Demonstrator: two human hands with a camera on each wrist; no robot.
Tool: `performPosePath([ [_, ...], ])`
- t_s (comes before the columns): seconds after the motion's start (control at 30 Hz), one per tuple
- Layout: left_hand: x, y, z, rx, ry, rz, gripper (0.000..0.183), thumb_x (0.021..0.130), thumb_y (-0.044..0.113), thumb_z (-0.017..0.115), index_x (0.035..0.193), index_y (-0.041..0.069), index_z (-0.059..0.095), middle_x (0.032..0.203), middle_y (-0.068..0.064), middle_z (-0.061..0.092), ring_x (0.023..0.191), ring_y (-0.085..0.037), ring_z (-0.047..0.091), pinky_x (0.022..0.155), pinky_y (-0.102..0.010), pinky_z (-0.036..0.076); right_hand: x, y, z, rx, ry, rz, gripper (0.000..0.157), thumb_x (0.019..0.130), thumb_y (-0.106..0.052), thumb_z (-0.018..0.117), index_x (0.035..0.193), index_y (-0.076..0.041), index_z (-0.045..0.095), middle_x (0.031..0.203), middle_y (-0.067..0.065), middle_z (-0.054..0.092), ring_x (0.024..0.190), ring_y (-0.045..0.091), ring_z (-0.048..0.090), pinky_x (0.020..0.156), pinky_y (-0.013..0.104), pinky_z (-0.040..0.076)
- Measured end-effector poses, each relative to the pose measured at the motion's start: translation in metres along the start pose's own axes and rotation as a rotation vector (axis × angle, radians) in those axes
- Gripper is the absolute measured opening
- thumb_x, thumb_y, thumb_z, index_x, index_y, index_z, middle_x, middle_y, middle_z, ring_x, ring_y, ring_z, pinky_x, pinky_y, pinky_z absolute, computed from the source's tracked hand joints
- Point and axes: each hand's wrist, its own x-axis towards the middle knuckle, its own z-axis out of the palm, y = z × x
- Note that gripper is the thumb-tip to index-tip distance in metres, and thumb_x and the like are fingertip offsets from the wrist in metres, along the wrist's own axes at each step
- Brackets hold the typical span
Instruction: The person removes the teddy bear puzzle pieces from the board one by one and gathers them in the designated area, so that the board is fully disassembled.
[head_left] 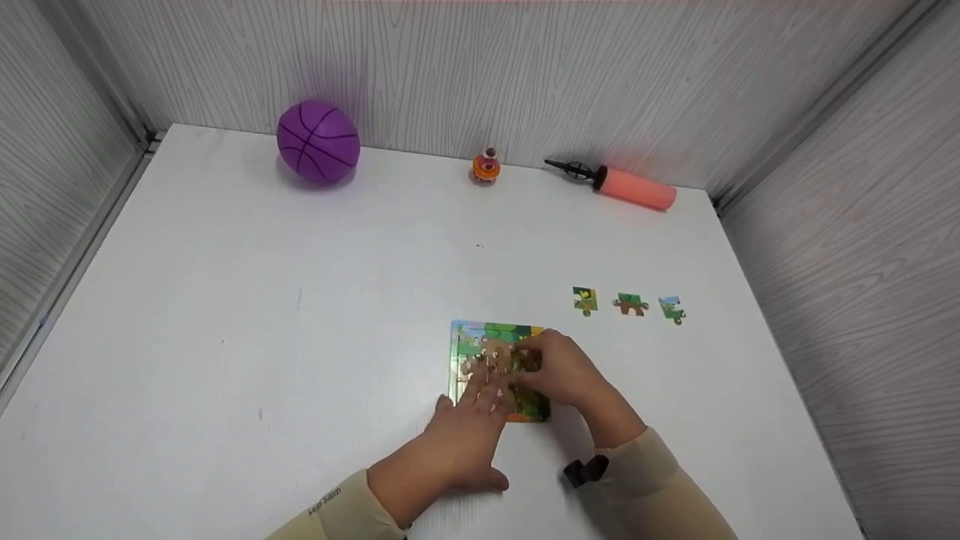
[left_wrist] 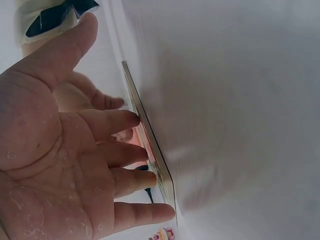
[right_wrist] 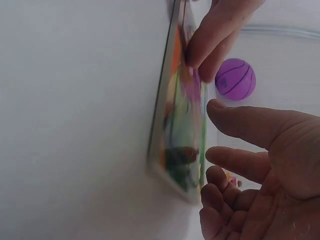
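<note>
A colourful jigsaw puzzle in a flat square tray [head_left: 466, 328] lies on the white table. My left hand [head_left: 469, 435] rests its spread fingertips on the puzzle's lower middle. In the left wrist view, the straight fingers of the left hand [left_wrist: 70, 145] reach the tray's thin edge [left_wrist: 150, 132]. At the puzzle's right side is my right hand [head_left: 562, 371]. The right wrist view has the thumb and index finger of the right hand [right_wrist: 270, 165] apart over the puzzle [right_wrist: 182, 135], with no piece visible between them; its other fingers are bent. Both hands cover part of the picture.
Three loose puzzle pieces lie to the right: one yellow-green [head_left: 585, 299], one brown-green [head_left: 631, 304], one blue-green [head_left: 672, 309]. Along the back stand a purple ball [head_left: 319, 142], a small orange toy figure [head_left: 486, 166] and a coral hand pump [head_left: 636, 187]. Grained panels [head_left: 465, 75] enclose the table.
</note>
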Motion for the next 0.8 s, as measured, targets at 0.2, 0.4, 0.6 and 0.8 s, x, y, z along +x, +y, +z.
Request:
performPosePath([
  [0.2,0.003,0.003,-0.002,0.019,0.012,-0.005,0.112,0.078,0.058,0.090,0.163,0.004,0.039,0.174,-0.017,0.023,0.161,-0.037,0.017,0.104,-0.068,0.045,0.002,-0.001,-0.002,-0.074,-0.002,0.044,0.042,0.084,-0.018,0.091,0.122,-0.005,0.079,0.106,0.005,0.065,0.094,0.022,0.060,0.088,0.046,0.055],
  [0.4,0.011,0.006,-0.005,0.127,0.044,-0.019,0.111,0.077,0.061,0.089,0.162,0.006,0.042,0.172,-0.013,0.031,0.157,-0.036,0.028,0.102,-0.059,0.051,0.000,0.005,-0.005,-0.064,-0.033,0.060,0.039,0.081,-0.013,0.093,0.118,-0.007,0.081,0.105,0.002,0.067,0.092,0.020,0.061,0.087,0.043,0.056],
  [0.6,0.014,0.009,-0.004,0.178,0.058,-0.018,0.112,0.076,0.062,0.089,0.162,0.006,0.043,0.170,-0.014,0.035,0.154,-0.038,0.029,0.096,-0.053,0.053,-0.009,0.005,-0.004,-0.160,0.002,0.044,0.033,0.077,-0.020,0.096,0.105,-0.007,0.083,0.100,0.001,0.063,0.089,0.019,0.058,0.084,0.043,0.055],
  [0.8,0.014,0.009,-0.003,0.185,0.050,-0.013,0.118,0.077,0.063,0.088,0.163,0.001,0.037,0.172,-0.018,0.027,0.156,-0.038,0.025,0.098,-0.055,0.052,-0.008,0.011,-0.005,-0.155,0.019,0.088,0.033,0.077,-0.023,0.097,0.099,-0.006,0.079,0.097,0.001,0.061,0.087,0.021,0.058,0.083,0.043,0.055],
])
